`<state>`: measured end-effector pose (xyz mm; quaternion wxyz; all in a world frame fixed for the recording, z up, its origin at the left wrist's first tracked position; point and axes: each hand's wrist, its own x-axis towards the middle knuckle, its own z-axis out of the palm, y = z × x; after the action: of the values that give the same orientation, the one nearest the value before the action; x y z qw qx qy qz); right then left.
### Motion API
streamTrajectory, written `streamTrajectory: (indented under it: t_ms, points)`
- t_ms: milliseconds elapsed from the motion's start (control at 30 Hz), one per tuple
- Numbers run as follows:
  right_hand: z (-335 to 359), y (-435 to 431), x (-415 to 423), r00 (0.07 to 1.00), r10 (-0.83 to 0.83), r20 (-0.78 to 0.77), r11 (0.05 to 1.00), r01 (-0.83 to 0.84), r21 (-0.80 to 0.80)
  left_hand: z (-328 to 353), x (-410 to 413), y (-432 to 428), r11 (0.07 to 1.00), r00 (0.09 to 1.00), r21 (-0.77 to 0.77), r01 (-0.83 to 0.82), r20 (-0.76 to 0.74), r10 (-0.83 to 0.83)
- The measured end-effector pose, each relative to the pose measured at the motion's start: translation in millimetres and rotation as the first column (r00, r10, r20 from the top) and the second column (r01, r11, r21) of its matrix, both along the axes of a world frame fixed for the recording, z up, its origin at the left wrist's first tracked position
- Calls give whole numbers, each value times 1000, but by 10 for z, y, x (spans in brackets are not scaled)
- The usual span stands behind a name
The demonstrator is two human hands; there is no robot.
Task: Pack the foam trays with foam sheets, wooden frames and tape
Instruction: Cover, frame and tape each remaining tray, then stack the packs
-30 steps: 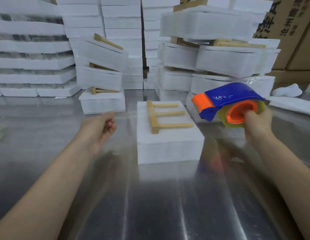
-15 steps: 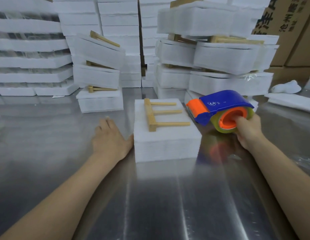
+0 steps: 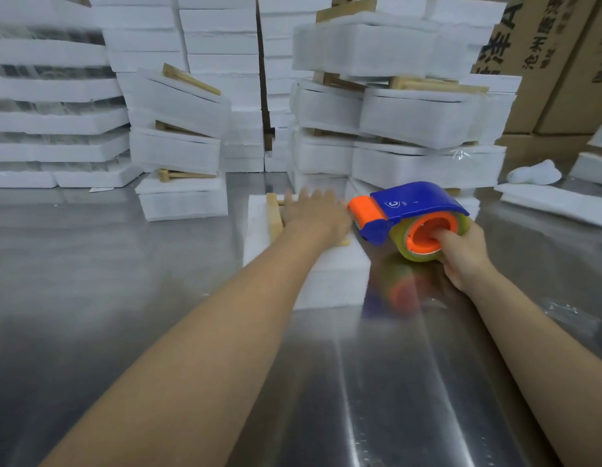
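Centrally, the foam tray (image 3: 329, 274) sits on the steel desk (image 3: 124, 264) with the wooden frame (image 3: 274, 220) lying on top. Left hand (image 3: 313, 214): fingers straight and close together, pressing flat on the frame. Right hand (image 3: 461, 254): fingers curled round the tape dispenser (image 3: 414, 210), one hooked inside its orange core, the orange mouth just beside the tray's right edge. Step judged in hand: starting a tape strip. For a clean result, the left palm should pin frame to foam while the mouth is pressed low on the tray's side wall, then drawn across the top under even tension. Foam likely dents, so moderate pressure suffices.
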<state>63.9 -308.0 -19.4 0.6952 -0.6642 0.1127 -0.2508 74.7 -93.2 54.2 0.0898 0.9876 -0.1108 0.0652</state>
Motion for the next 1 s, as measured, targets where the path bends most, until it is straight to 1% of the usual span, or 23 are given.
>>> streamTrajectory:
  t_ms: [67,133,167,233,300,367,433,467,500,567,600,667,733,867,1000]
  points:
    - [17,-46,-6,999,24,-30,998,-26,-64,-119,93,24,995,996,97,-30,-79,38]
    - [41,-150,-28,997,33,-65,982,-44,-186,-171,137,40,990,997,143,-10,-72,20]
    - [52,-241,-43,997,12,-77,969,-30,-246,-170,146,39,988,997,157,4,-71,7]
    - [53,-482,-72,995,-64,-80,948,36,-317,-150,149,43,987,997,160,6,-76,6]
    - [29,-674,-114,989,-129,-71,924,94,-371,-165,150,35,986,997,164,-3,-72,15]
    - [5,-708,-127,983,-175,-51,878,132,-461,-169,142,10,982,996,189,-16,-84,33]
    - [4,-645,-114,985,-170,8,838,149,-525,-124,143,-44,966,992,254,-47,-100,74]
    - [16,-613,-107,987,-157,41,830,154,-537,-83,139,-97,962,995,270,-47,-76,70]
    - [32,-602,-102,987,-148,63,824,158,-543,-48,134,-168,965,999,261,-25,-26,33]
    - [44,-605,-109,987,-138,82,811,160,-562,-48,137,-343,976,990,200,89,90,-109]
    - [47,-612,-120,987,-134,86,806,159,-570,-74,129,-419,979,981,154,132,118,-151]
    - [55,-611,-132,990,-115,87,805,144,-576,-137,110,-510,984,983,88,153,87,-161]
    - [71,-598,-130,992,-102,72,806,125,-579,-190,131,-534,987,988,70,143,42,-146]
    - [116,-588,-137,993,-104,49,824,114,-555,-171,166,-476,987,986,-6,162,53,-161]
    - [204,-534,-159,991,-117,68,764,134,-631,-169,166,-452,977,979,-80,199,58,-195]
